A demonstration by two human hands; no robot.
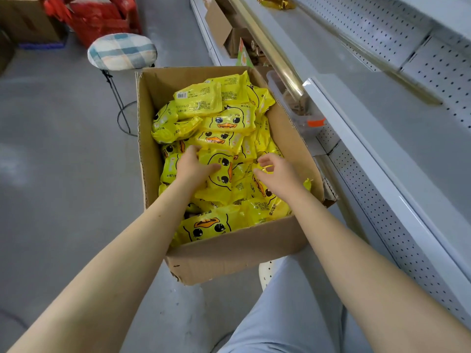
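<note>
Grey floor (pixel 63 149) beside the shelf (pixel 382 138), cardboard box (pixel 237 253) brimming with yellow packs (pixel 229 121), your left hand (pixel 192 166) fingers curled round a duck pack (pixel 223 174) mid-box, your right hand (pixel 276 173) half-curled just beside it, grip unclear.

A round stool with a blue checked cushion (pixel 121 50) stands on the grey floor (pixel 63 161). Red bags (pixel 99 19), maybe, lie behind it. White metal shelves with little holes (pixel 382 220) run along the right.
</note>
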